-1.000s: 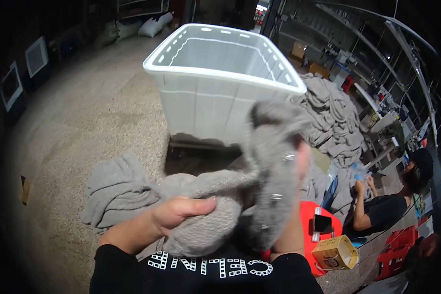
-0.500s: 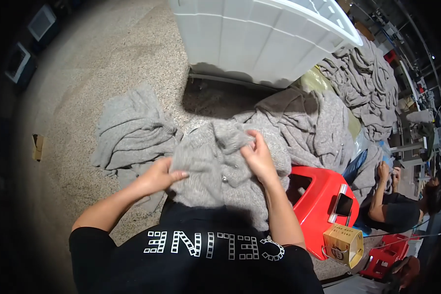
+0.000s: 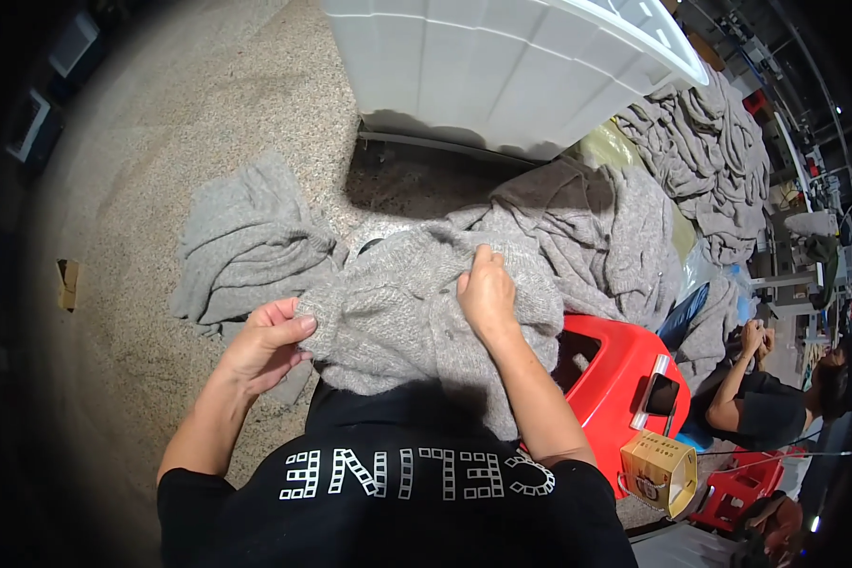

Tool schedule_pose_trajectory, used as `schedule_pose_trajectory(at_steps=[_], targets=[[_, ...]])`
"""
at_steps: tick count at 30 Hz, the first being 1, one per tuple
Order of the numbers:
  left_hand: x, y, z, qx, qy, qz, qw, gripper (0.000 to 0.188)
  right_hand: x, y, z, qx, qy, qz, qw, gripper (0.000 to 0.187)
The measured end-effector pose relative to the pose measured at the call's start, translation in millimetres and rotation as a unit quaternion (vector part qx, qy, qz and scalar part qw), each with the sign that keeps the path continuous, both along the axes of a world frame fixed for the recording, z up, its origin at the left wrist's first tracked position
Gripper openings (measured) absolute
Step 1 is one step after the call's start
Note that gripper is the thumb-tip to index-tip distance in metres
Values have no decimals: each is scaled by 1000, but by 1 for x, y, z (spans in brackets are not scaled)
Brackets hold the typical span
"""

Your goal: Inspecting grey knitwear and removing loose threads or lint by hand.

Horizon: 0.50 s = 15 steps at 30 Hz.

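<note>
A grey knitted garment (image 3: 388,312) lies over my lap, spread and wrinkled. My left hand (image 3: 267,346) pinches its left edge between thumb and fingers. At its upper right, my right hand (image 3: 488,293) has its fingers closed on the knit, with the fingertips partly hidden by the fabric. To the left, a heap of grey knitwear (image 3: 251,241) lies on the floor, close to the garment. More grey knitwear (image 3: 596,237) is piled on the right, touching the garment in my lap.
A large white plastic bin (image 3: 502,80) stands ahead. Beside my right arm is a red plastic stool (image 3: 601,388) with a phone (image 3: 661,395) and a yellow box (image 3: 658,473). Another person (image 3: 762,398) sits at far right. A small cardboard piece (image 3: 67,284) lies far left.
My left hand has moved left and now pinches the garment's edge, drawing the knit wider and flatter. My right hand has shifted slightly down and turned its back upward.
</note>
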<state>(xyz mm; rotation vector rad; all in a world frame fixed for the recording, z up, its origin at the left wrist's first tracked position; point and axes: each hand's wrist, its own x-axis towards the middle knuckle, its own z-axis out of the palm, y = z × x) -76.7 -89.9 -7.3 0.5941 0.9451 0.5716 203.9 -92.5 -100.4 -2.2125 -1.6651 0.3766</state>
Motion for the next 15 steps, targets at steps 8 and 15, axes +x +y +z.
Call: schedule_pose_trajectory(at_steps=[8, 15], targets=[[-8, -1, 0, 95, -26, 81, 992, 17, 18, -1, -12, -45, -16, -4, 999, 17], [5, 9, -1, 146, -27, 139, 979, 14, 19, 6, 19, 62, 135, -44, 988, 11]])
